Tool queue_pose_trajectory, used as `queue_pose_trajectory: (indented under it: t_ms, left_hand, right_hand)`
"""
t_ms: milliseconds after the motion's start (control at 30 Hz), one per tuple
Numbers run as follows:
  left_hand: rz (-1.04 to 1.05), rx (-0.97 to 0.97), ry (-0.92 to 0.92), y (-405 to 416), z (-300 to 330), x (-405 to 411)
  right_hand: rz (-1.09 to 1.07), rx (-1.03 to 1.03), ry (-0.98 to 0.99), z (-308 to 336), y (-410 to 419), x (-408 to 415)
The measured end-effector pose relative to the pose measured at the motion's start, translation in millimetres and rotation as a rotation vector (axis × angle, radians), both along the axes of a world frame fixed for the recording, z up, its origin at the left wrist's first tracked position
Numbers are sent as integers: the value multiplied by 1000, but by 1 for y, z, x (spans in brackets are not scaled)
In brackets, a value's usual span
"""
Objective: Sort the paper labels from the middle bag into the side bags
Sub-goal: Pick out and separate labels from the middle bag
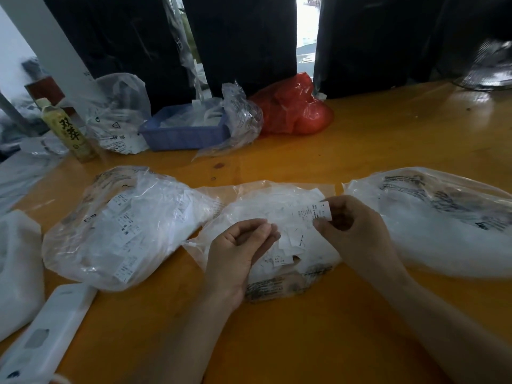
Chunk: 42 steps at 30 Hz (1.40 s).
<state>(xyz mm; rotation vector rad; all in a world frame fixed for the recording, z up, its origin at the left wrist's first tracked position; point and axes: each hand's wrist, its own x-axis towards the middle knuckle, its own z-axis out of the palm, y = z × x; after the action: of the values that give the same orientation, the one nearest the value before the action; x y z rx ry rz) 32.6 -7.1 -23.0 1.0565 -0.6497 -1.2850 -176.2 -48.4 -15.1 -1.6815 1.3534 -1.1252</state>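
- Nearest, at the lower left, a flat white device point(47, 331) lies on the orange table point(304, 342), with a white bag point(16, 273) just beyond it at the left edge.
- The left hand point(238, 250) hovers over the near part of the middle bag point(277, 239), palm up, fingers loosely curled; whether it holds a small label I cannot tell.
- The right hand point(352, 228) pinches a paper label point(321, 213) between thumb and fingertips, above the right side of the middle bag.
- The middle bag lies open between the hands, a heap of loose labels point(288, 245) showing inside it.
- The left bag point(122, 225) sits just beside it, full of printed labels; the right bag point(443, 220) lies on the other side, its contents blurred.
- Farther back stand a drink bottle point(72, 131), a clear bag point(119, 115), a blue basket point(182, 134) with plastic wrap spilling out, and a red bag point(293, 109).
- Dark cloth point(243, 37) hangs behind the table.
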Motion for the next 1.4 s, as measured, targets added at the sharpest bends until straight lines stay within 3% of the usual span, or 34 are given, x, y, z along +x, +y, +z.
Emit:
queue_pose_trajectory:
  t_ms: [233,400,700,1167,1400]
  left_hand:
    - [-45,-9,-12,2,2,-2]
    - [-86,-18,-60,5,4,-4]
    - [-126,-23,-137,8,8,-7]
    - [-131,-24,-291,9,4,-9]
    - [-98,-27,-213,8,3,-6]
  right_hand:
    - [77,-3,-171,6,5,0]
    - [149,-35,-150,6,6,1]
    - [116,-201,144,4,6,5]
    - [123,-227,274,0,7,8]
    - [116,-228,280,-1,6,7]
